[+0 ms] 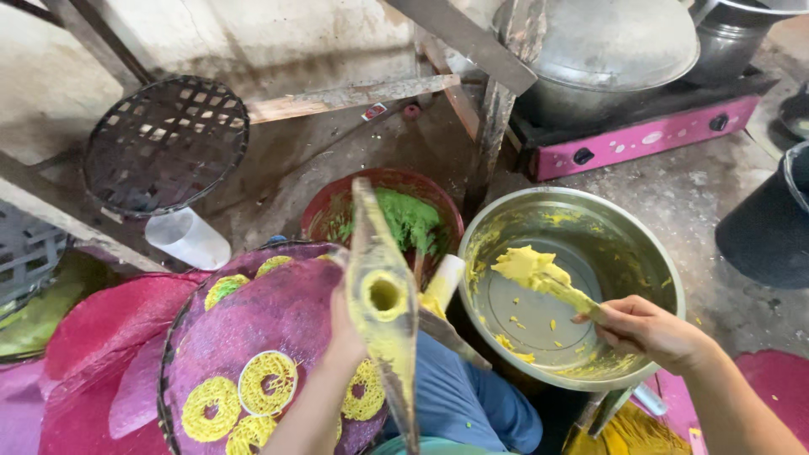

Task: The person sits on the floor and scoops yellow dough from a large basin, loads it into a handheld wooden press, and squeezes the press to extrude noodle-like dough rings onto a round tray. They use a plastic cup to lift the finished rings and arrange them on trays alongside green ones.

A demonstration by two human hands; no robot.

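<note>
My left hand (pixel 344 337) grips a long wooden press (pixel 381 295) smeared with yellow dough, its round hole facing up. It sits over a round woven tray (pixel 278 312) covered in purple cloth. Several yellow and green noodle rings (pixel 268 382) lie on that cloth. My right hand (pixel 649 330) holds a dough-coated spatula (pixel 566 292), whose tip lifts a lump of yellow dough (pixel 524 265) inside a large steel bowl (pixel 653 253).
A red bowl of green dough (pixel 408 217) stands behind the press. A dark woven tray (pixel 165 143) leans on a wooden frame at left, with a plastic cup (pixel 187 238) below. A pink gas stove (pixel 649 136) with a big pot is at the back right, beside a black bucket (pixel 767 227).
</note>
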